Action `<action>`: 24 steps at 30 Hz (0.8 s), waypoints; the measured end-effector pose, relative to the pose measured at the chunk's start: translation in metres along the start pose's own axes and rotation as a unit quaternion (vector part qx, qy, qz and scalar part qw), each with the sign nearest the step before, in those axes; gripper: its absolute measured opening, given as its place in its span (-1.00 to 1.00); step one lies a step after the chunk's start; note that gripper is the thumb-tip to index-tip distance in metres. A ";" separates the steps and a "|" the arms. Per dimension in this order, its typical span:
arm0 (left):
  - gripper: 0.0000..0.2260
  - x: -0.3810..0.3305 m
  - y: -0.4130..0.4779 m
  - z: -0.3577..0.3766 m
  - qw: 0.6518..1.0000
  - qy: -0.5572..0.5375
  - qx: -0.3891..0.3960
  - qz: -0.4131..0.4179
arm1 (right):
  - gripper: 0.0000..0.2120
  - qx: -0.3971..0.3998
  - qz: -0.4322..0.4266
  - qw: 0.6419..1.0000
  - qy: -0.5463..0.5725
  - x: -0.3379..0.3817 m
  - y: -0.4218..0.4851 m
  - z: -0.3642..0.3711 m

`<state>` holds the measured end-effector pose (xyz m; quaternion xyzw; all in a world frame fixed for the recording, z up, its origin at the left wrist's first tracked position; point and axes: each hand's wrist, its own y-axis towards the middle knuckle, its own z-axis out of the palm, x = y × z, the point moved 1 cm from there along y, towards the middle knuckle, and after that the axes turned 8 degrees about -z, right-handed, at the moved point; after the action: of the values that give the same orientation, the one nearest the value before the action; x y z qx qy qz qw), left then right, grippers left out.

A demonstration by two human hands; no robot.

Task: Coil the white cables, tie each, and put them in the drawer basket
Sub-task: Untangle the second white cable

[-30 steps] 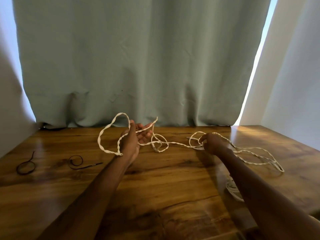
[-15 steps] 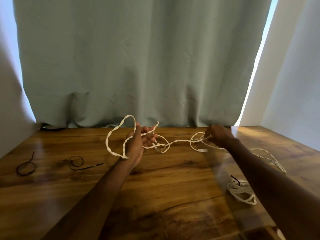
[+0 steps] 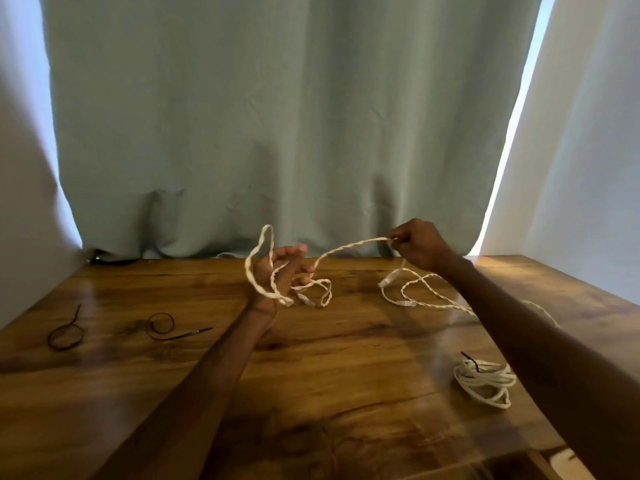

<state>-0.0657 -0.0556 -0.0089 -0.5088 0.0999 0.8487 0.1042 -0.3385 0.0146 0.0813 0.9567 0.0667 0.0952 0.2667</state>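
Note:
A long white twisted cable [image 3: 349, 247] stretches between my two hands above the wooden table [image 3: 311, 375]. My left hand [image 3: 280, 271] is raised with loops of the cable wound around its palm and fingers. My right hand [image 3: 419, 244] pinches the cable higher up, to the right. The rest of the cable trails over the table toward the right, under my right forearm. A second white cable [image 3: 485, 381], coiled and bound with a dark tie, lies near the table's right front. The drawer basket is not clearly in view.
Two dark ties lie on the left of the table, one looped tie [image 3: 65, 332] near the edge and another tie [image 3: 166, 325] closer to my left arm. A grey-green curtain [image 3: 277, 133] hangs behind the table. Something white [image 3: 568, 462] shows below the table's front right edge.
My right hand has lifted off the table and pulled the cable up and to the right. My left hand has turned, keeping its loops. The coiled cable has come into full view.

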 end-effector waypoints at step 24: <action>-0.61 -0.054 -0.044 -0.085 0.696 0.652 -0.033 0.298 | -0.88 0.024 -0.009 0.988 0.151 0.147 -0.024 0.134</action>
<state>0.0432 -0.0414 -0.0036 -0.8816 0.2609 0.2932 -0.2622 -0.1687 -0.0054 -0.0222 0.9371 0.1172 0.2340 0.2311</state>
